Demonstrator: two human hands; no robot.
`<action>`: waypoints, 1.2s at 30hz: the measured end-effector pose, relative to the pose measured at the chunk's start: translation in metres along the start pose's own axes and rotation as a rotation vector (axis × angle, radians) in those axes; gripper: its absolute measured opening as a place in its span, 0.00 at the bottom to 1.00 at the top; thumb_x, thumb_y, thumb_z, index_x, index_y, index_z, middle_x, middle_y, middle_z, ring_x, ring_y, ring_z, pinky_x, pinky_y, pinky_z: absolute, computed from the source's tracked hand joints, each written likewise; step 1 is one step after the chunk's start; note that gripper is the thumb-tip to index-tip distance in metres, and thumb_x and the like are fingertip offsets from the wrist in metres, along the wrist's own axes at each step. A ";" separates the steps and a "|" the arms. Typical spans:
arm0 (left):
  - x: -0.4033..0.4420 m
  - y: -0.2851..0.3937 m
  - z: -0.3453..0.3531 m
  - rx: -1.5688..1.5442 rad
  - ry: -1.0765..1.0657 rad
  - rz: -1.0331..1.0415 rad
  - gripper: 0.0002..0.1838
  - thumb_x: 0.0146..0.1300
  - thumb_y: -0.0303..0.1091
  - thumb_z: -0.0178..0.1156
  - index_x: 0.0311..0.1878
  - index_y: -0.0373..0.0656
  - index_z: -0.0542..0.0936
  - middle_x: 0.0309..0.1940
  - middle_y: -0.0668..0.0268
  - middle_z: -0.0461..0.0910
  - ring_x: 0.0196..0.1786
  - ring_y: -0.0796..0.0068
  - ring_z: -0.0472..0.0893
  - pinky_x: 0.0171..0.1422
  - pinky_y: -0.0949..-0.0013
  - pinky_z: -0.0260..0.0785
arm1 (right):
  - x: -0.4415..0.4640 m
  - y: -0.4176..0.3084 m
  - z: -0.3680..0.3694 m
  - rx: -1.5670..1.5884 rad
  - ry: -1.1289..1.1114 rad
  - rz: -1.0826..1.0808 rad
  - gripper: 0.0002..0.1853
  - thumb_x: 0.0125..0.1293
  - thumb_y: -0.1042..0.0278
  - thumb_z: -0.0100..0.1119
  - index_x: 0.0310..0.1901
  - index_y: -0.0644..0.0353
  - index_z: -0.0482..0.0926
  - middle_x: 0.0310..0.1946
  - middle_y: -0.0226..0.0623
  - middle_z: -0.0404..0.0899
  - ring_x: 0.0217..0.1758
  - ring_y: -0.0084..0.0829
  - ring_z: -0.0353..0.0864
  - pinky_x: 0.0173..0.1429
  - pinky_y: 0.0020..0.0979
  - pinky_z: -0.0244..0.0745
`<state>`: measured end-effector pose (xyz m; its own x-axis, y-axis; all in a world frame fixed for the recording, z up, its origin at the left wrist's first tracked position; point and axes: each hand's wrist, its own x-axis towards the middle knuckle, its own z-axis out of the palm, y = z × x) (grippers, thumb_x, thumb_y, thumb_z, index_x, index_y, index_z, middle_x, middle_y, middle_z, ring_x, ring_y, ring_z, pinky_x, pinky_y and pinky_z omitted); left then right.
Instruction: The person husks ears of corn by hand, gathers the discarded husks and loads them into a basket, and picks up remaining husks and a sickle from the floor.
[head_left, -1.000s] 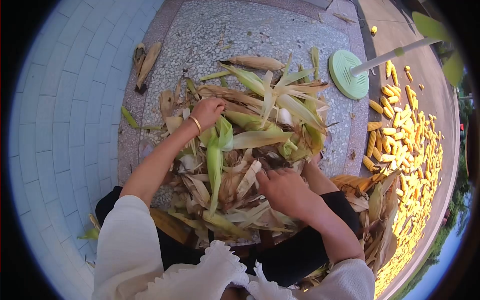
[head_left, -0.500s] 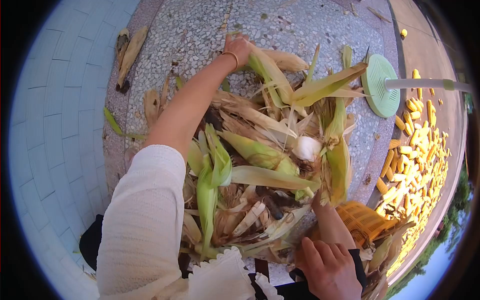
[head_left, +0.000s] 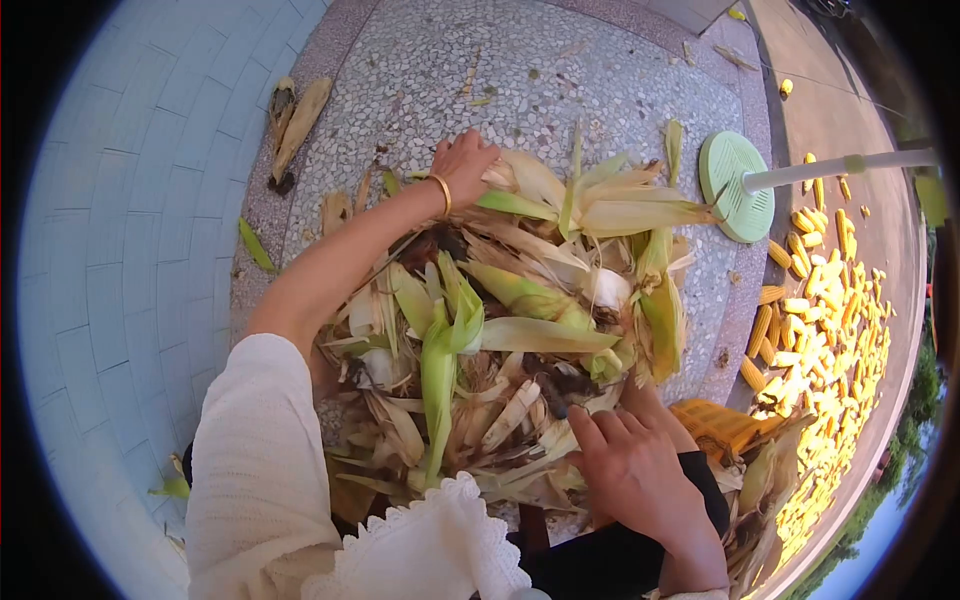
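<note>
My left hand (head_left: 464, 172), with a bangle at the wrist, is at the far edge of a heap of corn husks (head_left: 515, 395). Its bent fingers are against the end of a pale and green corn husk (head_left: 540, 188); the fingertips are partly hidden. My right hand (head_left: 640, 465) hangs near my body over the other bent limb, fingers loosely apart, with nothing visible in it. Between the hands lie a green-husked ear of corn (head_left: 525, 298), a long green husk (head_left: 437, 385) and a whitish rounded piece (head_left: 608, 288).
A pale green round-based stand (head_left: 738, 187) with a pole rises at the right. An orange crate (head_left: 715, 425) sits at the lower right. Many yellow corn cobs (head_left: 830, 340) cover the ground beyond the speckled stone floor (head_left: 420, 70). Blue tiles (head_left: 140, 250) lie at left.
My left hand has come back toward me, and the husks beside it have moved closer into the heap. My right hand has risen slightly, its fingers more extended. The view has shifted a little.
</note>
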<state>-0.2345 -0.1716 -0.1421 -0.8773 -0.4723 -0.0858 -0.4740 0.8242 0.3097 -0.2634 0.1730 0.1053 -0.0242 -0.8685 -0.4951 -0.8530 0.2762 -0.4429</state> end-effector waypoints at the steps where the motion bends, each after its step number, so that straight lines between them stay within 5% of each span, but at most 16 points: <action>1: -0.021 0.007 -0.018 0.014 0.030 0.144 0.20 0.43 0.30 0.64 0.44 0.47 0.75 0.43 0.62 0.69 0.53 0.63 0.69 0.52 0.59 0.59 | 0.000 0.000 0.004 -0.025 0.128 -0.062 0.21 0.54 0.67 0.62 0.50 0.66 0.71 0.33 0.39 0.76 0.36 0.37 0.78 0.42 0.35 0.71; 8: -0.166 0.092 -0.161 -0.149 0.044 0.460 0.22 0.44 0.32 0.67 0.45 0.42 0.73 0.41 0.62 0.71 0.47 0.59 0.73 0.49 0.61 0.63 | 0.014 -0.023 0.019 0.254 0.598 -0.168 0.21 0.56 0.72 0.60 0.52 0.67 0.70 0.41 0.48 0.75 0.41 0.48 0.77 0.44 0.41 0.73; 12: -0.222 0.141 -0.216 -0.422 -0.068 0.319 0.27 0.43 0.30 0.69 0.49 0.40 0.73 0.49 0.62 0.73 0.54 0.61 0.74 0.57 0.63 0.66 | 0.019 -0.045 0.018 0.393 0.718 -0.261 0.23 0.56 0.69 0.61 0.53 0.67 0.69 0.46 0.50 0.74 0.43 0.49 0.77 0.43 0.41 0.73; 14: -0.241 0.159 -0.226 -0.529 -0.069 0.221 0.28 0.43 0.29 0.69 0.51 0.40 0.72 0.51 0.63 0.73 0.54 0.66 0.74 0.58 0.65 0.66 | 0.020 -0.054 0.019 0.473 0.597 -0.253 0.26 0.53 0.65 0.65 0.52 0.67 0.70 0.41 0.50 0.77 0.39 0.48 0.78 0.39 0.40 0.73; 15: -0.250 0.165 -0.228 -0.643 -0.073 0.125 0.29 0.44 0.29 0.70 0.52 0.40 0.72 0.53 0.64 0.72 0.55 0.71 0.74 0.59 0.67 0.65 | 0.023 -0.051 0.024 0.611 0.499 -0.221 0.24 0.50 0.63 0.68 0.46 0.68 0.74 0.31 0.48 0.78 0.33 0.47 0.79 0.36 0.39 0.72; 19: -0.279 0.151 -0.199 -0.993 -0.025 -0.048 0.27 0.45 0.29 0.71 0.51 0.38 0.73 0.46 0.66 0.76 0.48 0.79 0.75 0.54 0.71 0.67 | 0.020 -0.054 0.034 0.734 0.394 -0.192 0.19 0.50 0.63 0.67 0.39 0.69 0.76 0.23 0.49 0.77 0.29 0.48 0.79 0.34 0.40 0.71; 21: -0.292 0.146 -0.188 -0.800 0.038 -0.053 0.22 0.45 0.33 0.72 0.43 0.36 0.76 0.34 0.61 0.79 0.37 0.77 0.76 0.45 0.71 0.68 | 0.021 -0.053 0.043 0.729 0.351 -0.298 0.14 0.56 0.65 0.63 0.37 0.67 0.76 0.21 0.42 0.74 0.22 0.29 0.71 0.30 0.30 0.67; 22: -0.295 0.143 -0.181 -0.809 0.031 -0.062 0.22 0.45 0.33 0.72 0.43 0.36 0.76 0.34 0.61 0.79 0.37 0.77 0.76 0.45 0.71 0.68 | 0.022 -0.055 0.045 0.732 0.338 -0.290 0.14 0.56 0.65 0.63 0.37 0.67 0.76 0.21 0.42 0.74 0.22 0.29 0.71 0.30 0.30 0.67; 24: -0.297 0.138 -0.167 -0.825 0.013 -0.140 0.20 0.44 0.34 0.73 0.38 0.34 0.78 0.27 0.63 0.79 0.32 0.77 0.76 0.40 0.69 0.69 | 0.025 -0.060 0.046 0.588 0.351 -0.328 0.13 0.57 0.64 0.56 0.31 0.69 0.75 0.24 0.51 0.77 0.28 0.48 0.79 0.32 0.41 0.71; 30: -0.281 0.129 -0.140 -0.859 0.130 -0.191 0.19 0.44 0.32 0.72 0.38 0.34 0.78 0.26 0.61 0.79 0.29 0.76 0.75 0.38 0.70 0.68 | 0.048 -0.065 0.053 0.144 0.454 -0.301 0.12 0.59 0.67 0.50 0.25 0.67 0.72 0.24 0.56 0.76 0.29 0.53 0.77 0.34 0.45 0.73; 36: -0.272 0.126 -0.153 -0.776 0.292 -0.114 0.15 0.46 0.28 0.70 0.36 0.35 0.77 0.27 0.60 0.75 0.30 0.67 0.76 0.36 0.68 0.67 | 0.056 -0.077 0.044 0.400 0.630 -0.215 0.08 0.60 0.71 0.51 0.33 0.69 0.69 0.23 0.58 0.74 0.29 0.58 0.75 0.34 0.49 0.68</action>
<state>-0.0439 0.0127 0.0652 -0.7214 -0.6899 0.0594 -0.2788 0.3679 0.8871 -0.1765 0.1214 0.0787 -0.2737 -0.9569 0.0974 -0.6223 0.0990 -0.7765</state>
